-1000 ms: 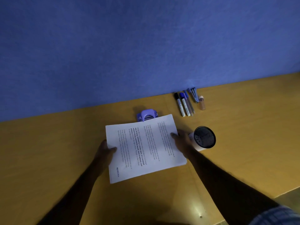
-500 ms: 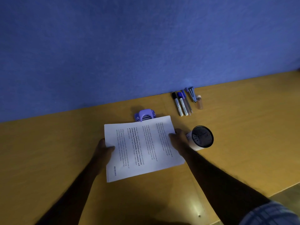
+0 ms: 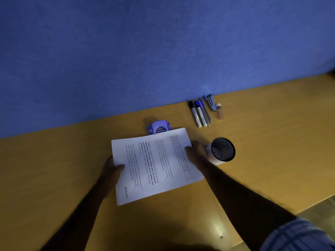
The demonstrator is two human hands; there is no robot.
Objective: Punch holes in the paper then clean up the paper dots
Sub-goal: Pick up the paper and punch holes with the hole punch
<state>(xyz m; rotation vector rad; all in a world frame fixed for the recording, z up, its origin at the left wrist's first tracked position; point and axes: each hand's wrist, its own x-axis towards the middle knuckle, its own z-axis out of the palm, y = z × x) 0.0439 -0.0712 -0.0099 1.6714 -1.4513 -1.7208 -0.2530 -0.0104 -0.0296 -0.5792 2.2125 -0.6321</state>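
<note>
Head view: left hand (image 3: 112,167) and right hand (image 3: 196,153) pinch the paper (image 3: 154,165) by its short ends, far long edge meeting the hole punch (image 3: 159,126) ahead.

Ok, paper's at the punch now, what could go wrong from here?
The paper just overlaps the hole punch at its far edge; whether it sits square in the slot isn't visible, so holes may land crooked. The right hand grips the paper close beside the mesh cup; pushing forward could tip it.
</note>
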